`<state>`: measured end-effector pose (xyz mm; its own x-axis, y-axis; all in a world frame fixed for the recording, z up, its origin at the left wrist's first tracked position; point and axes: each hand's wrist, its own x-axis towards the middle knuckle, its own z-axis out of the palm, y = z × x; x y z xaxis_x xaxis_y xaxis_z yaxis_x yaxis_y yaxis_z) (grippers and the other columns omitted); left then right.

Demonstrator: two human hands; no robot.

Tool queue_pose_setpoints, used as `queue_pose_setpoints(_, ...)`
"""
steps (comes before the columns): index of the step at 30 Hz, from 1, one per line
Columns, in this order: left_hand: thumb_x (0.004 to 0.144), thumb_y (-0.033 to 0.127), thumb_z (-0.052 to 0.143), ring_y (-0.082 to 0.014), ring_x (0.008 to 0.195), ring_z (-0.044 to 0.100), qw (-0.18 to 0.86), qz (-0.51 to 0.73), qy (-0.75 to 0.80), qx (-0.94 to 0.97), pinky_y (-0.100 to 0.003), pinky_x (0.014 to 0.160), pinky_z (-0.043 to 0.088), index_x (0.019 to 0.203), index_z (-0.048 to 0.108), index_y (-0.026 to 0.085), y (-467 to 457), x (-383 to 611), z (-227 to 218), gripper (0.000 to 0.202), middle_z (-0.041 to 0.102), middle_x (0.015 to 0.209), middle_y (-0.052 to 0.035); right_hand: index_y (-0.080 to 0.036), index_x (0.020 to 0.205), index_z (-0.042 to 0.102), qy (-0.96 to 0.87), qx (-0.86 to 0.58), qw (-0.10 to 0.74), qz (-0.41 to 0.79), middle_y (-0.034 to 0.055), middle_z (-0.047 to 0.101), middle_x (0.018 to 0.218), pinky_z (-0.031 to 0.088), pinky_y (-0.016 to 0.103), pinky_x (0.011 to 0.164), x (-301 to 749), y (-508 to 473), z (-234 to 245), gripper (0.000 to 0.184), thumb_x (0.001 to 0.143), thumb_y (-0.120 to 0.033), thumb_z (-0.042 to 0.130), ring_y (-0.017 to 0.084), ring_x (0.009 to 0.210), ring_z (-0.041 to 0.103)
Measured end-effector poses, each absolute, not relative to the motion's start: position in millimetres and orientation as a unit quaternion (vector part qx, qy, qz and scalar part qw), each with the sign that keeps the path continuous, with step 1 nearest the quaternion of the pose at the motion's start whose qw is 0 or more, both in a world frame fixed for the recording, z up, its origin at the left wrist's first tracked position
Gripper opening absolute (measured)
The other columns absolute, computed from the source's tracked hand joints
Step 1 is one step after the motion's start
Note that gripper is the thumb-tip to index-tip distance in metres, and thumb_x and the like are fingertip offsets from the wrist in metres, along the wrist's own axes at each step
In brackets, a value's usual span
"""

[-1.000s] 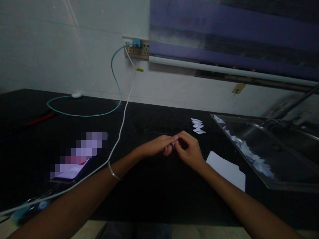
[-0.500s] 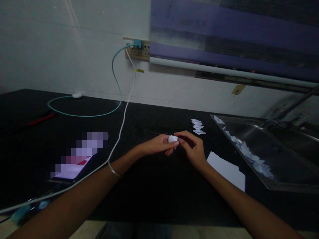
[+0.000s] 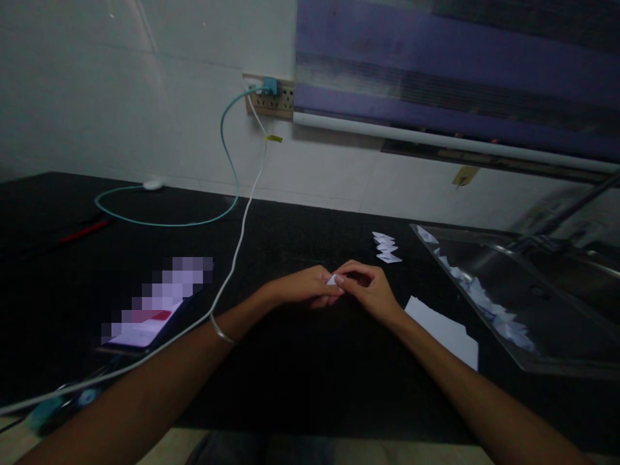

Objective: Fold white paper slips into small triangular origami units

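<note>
My left hand (image 3: pixel 304 288) and my right hand (image 3: pixel 369 292) meet over the middle of the black counter (image 3: pixel 290 361). Both pinch a small folded piece of white paper (image 3: pixel 332 279) between their fingertips, and only a corner of it shows. A metal bangle sits on my left wrist. A short way behind my hands lies a small pile of folded white paper pieces (image 3: pixel 385 247). A flat white sheet of paper (image 3: pixel 443 330) lies just right of my right forearm.
A steel sink (image 3: pixel 523 303) at the right holds several folded white paper pieces along its near side. A phone (image 3: pixel 145 323) lies at the left, with a white cable (image 3: pixel 232 265) running to a wall socket (image 3: pixel 271 97). A teal cable (image 3: pixel 165 219) loops at the back left.
The folded paper was turned up and showed more half a second ago; now my hands have lowered toward the counter and closed round it, hiding most of it.
</note>
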<state>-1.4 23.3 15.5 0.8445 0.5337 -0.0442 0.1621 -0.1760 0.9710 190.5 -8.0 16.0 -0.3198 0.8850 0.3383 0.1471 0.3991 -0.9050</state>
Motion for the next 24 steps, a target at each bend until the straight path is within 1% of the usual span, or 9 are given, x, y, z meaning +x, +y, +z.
queue_pose_setpoints(3, 0.093, 0.053, 0.047, -0.0091, 0.050, 0.051, 0.571, 0.164, 0.237, 0.769, -0.021, 0.052, 0.036, 0.075, 0.064, 0.013, 20, 0, 19, 0.047, 0.057, 0.054, 0.0011, -0.018, 0.079, 0.074, -0.679, -0.380, 0.481, 0.404, 0.0040, 0.069, 0.078, 0.050, 0.030, 0.068, 192, -4, 14, 0.020, 0.077, -0.039, 0.074, 0.017, 0.072, 0.064)
queue_pose_setpoints(5, 0.096, 0.056, 0.039, -0.0097, 0.054, 0.053, 0.548, 0.176, 0.247, 0.779, -0.021, 0.057, 0.040, 0.084, 0.066, 0.013, 19, 1, 20, 0.052, 0.060, 0.056, 0.0002, -0.018, 0.077, 0.073, -0.648, -0.402, 0.504, 0.406, 0.0038, 0.070, 0.076, 0.051, 0.030, 0.066, 192, -3, 13, 0.022, 0.074, -0.041, 0.076, 0.017, 0.070, 0.064)
queue_pose_setpoints(6, 0.096, 0.058, 0.034, -0.0098, 0.053, 0.054, 0.534, 0.183, 0.260, 0.783, -0.021, 0.058, 0.040, 0.084, 0.066, 0.013, 18, 2, 19, 0.056, 0.060, 0.056, -0.0001, -0.019, 0.076, 0.073, -0.634, -0.412, 0.513, 0.406, 0.0039, 0.071, 0.075, 0.052, 0.030, 0.065, 192, -2, 13, 0.024, 0.071, -0.041, 0.078, 0.017, 0.069, 0.064)
queue_pose_setpoints(8, 0.096, 0.061, 0.027, -0.0097, 0.051, 0.053, 0.505, 0.193, 0.288, 0.790, -0.021, 0.056, 0.040, 0.079, 0.065, 0.013, 17, 3, 17, 0.064, 0.059, 0.055, -0.0006, -0.018, 0.075, 0.074, -0.614, -0.426, 0.521, 0.412, 0.0039, 0.072, 0.075, 0.052, 0.030, 0.064, 192, -2, 13, 0.025, 0.068, -0.041, 0.080, 0.017, 0.068, 0.064)
queue_pose_setpoints(11, 0.096, 0.062, 0.024, -0.0092, 0.048, 0.051, 0.475, 0.203, 0.301, 0.802, -0.021, 0.053, 0.039, 0.069, 0.060, 0.013, 14, 4, 14, 0.066, 0.058, 0.054, -0.0010, -0.018, 0.076, 0.075, -0.597, -0.436, 0.514, 0.434, 0.0033, 0.071, 0.072, 0.051, 0.029, 0.062, 190, -4, 14, 0.024, 0.067, -0.039, 0.081, 0.015, 0.064, 0.063)
queue_pose_setpoints(15, 0.097, 0.060, 0.028, -0.0089, 0.047, 0.048, 0.454, 0.227, 0.314, 0.802, -0.020, 0.052, 0.037, 0.070, 0.060, 0.014, 10, 5, 18, 0.062, 0.054, 0.052, 0.0006, -0.017, 0.079, 0.074, -0.580, -0.431, 0.515, 0.461, 0.0024, 0.070, 0.071, 0.047, 0.027, 0.058, 189, -4, 12, 0.025, 0.069, -0.039, 0.080, 0.013, 0.059, 0.059)
queue_pose_setpoints(18, 0.095, 0.056, 0.040, -0.0089, 0.051, 0.050, 0.438, 0.288, 0.340, 0.781, -0.020, 0.052, 0.036, 0.075, 0.060, 0.015, 11, 4, 20, 0.050, 0.056, 0.057, 0.0013, -0.018, 0.080, 0.074, -0.582, -0.427, 0.519, 0.459, 0.0021, 0.069, 0.072, 0.047, 0.026, 0.057, 190, -2, 10, 0.025, 0.068, -0.040, 0.080, 0.013, 0.060, 0.058)
queue_pose_setpoints(21, 0.091, 0.048, 0.053, -0.0105, 0.061, 0.057, 0.426, 0.343, 0.347, 0.762, -0.021, 0.058, 0.041, 0.082, 0.063, 0.015, 13, 5, 18, 0.036, 0.063, 0.067, -0.0001, -0.018, 0.079, 0.074, -0.587, -0.435, 0.515, 0.447, 0.0026, 0.070, 0.074, 0.048, 0.027, 0.058, 191, -2, 10, 0.026, 0.067, -0.040, 0.080, 0.014, 0.063, 0.060)
queue_pose_setpoints(24, 0.091, 0.042, 0.055, -0.0127, 0.071, 0.061, 0.410, 0.363, 0.334, 0.767, -0.022, 0.064, 0.045, 0.084, 0.065, 0.015, 15, 5, 18, 0.030, 0.066, 0.075, -0.0023, -0.018, 0.078, 0.074, -0.594, -0.440, 0.515, 0.434, 0.0032, 0.071, 0.076, 0.049, 0.028, 0.059, 190, -2, 11, 0.025, 0.067, -0.040, 0.080, 0.015, 0.065, 0.061)
